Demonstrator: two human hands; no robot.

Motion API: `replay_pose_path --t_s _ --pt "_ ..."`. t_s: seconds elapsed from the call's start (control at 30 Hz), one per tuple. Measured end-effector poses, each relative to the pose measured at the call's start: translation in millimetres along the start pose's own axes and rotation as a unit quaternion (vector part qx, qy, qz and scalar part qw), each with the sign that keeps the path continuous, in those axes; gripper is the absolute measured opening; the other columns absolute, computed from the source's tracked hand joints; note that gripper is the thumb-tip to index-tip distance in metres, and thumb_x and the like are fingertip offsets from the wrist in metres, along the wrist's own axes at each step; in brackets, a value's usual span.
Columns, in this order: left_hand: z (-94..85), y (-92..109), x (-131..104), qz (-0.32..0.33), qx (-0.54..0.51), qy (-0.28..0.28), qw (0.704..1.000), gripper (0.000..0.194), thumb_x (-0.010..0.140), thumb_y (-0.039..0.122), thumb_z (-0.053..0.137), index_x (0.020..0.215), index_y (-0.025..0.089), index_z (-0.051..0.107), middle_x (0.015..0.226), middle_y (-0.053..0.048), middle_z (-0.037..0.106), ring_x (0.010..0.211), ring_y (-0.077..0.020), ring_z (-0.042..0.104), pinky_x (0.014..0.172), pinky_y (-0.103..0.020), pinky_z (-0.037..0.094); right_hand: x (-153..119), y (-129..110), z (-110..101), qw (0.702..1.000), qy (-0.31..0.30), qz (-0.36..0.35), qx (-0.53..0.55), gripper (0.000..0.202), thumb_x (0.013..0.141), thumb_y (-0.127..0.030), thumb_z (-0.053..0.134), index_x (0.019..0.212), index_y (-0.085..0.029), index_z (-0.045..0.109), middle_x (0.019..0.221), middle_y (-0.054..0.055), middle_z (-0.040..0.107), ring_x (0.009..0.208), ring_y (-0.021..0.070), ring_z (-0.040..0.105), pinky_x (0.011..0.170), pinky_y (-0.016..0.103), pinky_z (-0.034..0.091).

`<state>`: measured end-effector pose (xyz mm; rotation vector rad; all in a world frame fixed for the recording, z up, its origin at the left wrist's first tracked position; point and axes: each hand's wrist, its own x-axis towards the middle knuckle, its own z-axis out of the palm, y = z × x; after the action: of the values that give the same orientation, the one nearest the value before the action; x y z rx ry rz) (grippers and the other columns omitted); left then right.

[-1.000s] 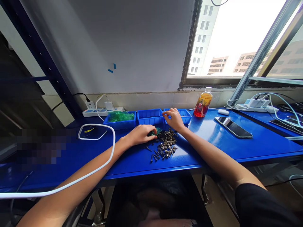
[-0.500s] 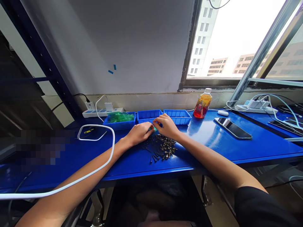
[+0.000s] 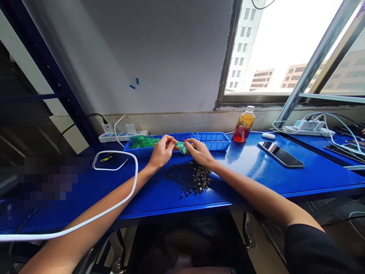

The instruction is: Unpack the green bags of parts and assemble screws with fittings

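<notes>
Between my hands, over the front of the middle blue bin (image 3: 186,136), is a small green plastic bag (image 3: 181,147). My left hand (image 3: 163,151) pinches its left end with thumb and fingers. The fingers of my right hand (image 3: 199,152) are closed on its right end. Below my hands, a loose pile of screws (image 3: 201,177) lies on the blue table (image 3: 242,171), with darker screws spread to its left. The left blue bin (image 3: 139,153) holds green plastic bags (image 3: 142,141). In the right blue bin (image 3: 213,141) a few small dark items show.
A bottle of red drink (image 3: 243,125) stands right of the bins, near a phone (image 3: 281,154) and a small white case (image 3: 268,136). A white tube (image 3: 135,179) arches over my left forearm. Power strips (image 3: 122,136) with cables lie at the back.
Both hands have shifted; my left hand has moved up and left, away from the screws. More of the green bag now shows between them, and the darker screws are uncovered.
</notes>
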<state>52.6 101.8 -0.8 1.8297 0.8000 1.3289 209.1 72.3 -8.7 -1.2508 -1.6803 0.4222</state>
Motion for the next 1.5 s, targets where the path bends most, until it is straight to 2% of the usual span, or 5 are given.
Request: replay_pose_path --t_s 0.33,0.53,0.7,0.83,1.5 --pt "-0.7 14.3 -11.2 0.091 0.080 -0.016 0.993 0.018 0.081 0.034 0.049 0.073 0.018 0.049 0.088 -0.005 0.063 0.080 -0.0170 0.061 0.079 -0.034 0.050 5.2 0.6 -1.3 0.971 0.026 0.109 0.209 0.025 0.074 -0.025 0.058 0.098 -0.018 0.059 0.076 0.000 0.062 0.067 0.0114 0.060 0.060 0.024 0.049" --pt "2.3 5.5 -7.9 0.116 0.114 0.010 0.987 0.009 0.072 0.024 0.054 0.076 0.018 0.049 0.088 -0.004 0.057 0.079 -0.0150 0.059 0.078 -0.031 0.051 6.1 8.8 2.3 0.981 0.115 -0.036 0.149 0.036 0.071 -0.018 0.054 0.107 -0.022 0.054 0.093 0.002 0.055 0.064 0.0082 0.056 0.058 0.023 0.051" --pt "4.9 0.5 -3.1 0.000 -0.019 0.020 1.000 0.048 0.064 0.018 0.062 0.107 0.021 0.042 0.114 -0.006 0.051 0.058 -0.0036 0.052 0.067 -0.026 0.051 0.3 -2.5 -0.3 0.974 0.165 -0.148 0.054 0.018 0.076 -0.016 0.050 0.092 -0.021 0.056 0.092 0.004 0.052 0.071 0.0106 0.058 0.069 0.027 0.054" --pt "5.1 2.9 -2.6 -0.064 -0.118 0.005 0.991 0.051 0.063 0.021 0.063 0.110 0.020 0.042 0.096 -0.002 0.059 0.063 -0.0067 0.055 0.068 -0.026 0.049 -4.3 -6.8 -2.1 0.971 0.142 -0.193 -0.016 0.010 0.080 -0.017 0.048 0.085 -0.022 0.055 0.090 0.003 0.054 0.075 0.0124 0.058 0.071 0.029 0.054" --pt "5.7 4.7 -3.0 -0.101 -0.159 0.030 0.982 0.034 0.066 0.018 0.056 0.096 0.020 0.042 0.086 0.002 0.057 0.069 -0.0105 0.060 0.069 -0.031 0.055 -8.9 -5.3 0.0 0.943 0.042 -0.175 -0.281 0.020 0.077 -0.025 0.061 0.096 -0.021 0.056 0.098 0.008 0.060 0.091 0.0230 0.056 0.076 0.035 0.046"
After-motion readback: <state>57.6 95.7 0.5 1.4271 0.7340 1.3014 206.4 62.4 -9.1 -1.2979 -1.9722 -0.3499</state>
